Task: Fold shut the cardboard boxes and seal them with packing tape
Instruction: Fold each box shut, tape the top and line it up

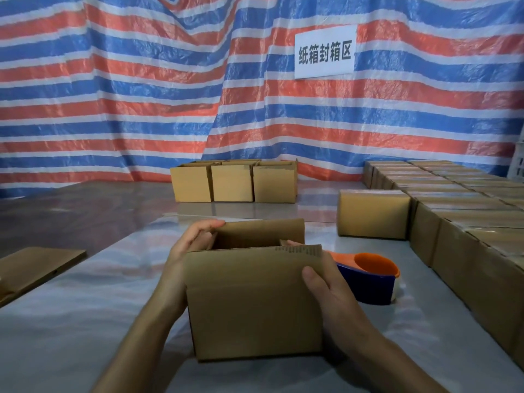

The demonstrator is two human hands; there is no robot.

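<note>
An open cardboard box (252, 302) stands on the table in front of me, its near and far flaps upright. My left hand (188, 245) holds the box's left side, fingers curled over the left flap at the top. My right hand (323, 282) grips the right side, thumb on the front face and fingertips reaching over the right edge into the opening. A blue and orange tape dispenser (368, 276) lies on the table just right of the box, partly hidden by my right hand.
Three open boxes (232, 182) stand in a row at the back. Several closed boxes (453, 211) fill the right side, one sealed box (373, 214) nearest. Flat cardboard (37, 268) lies at the left edge. A striped tarp hangs behind the table (85, 321).
</note>
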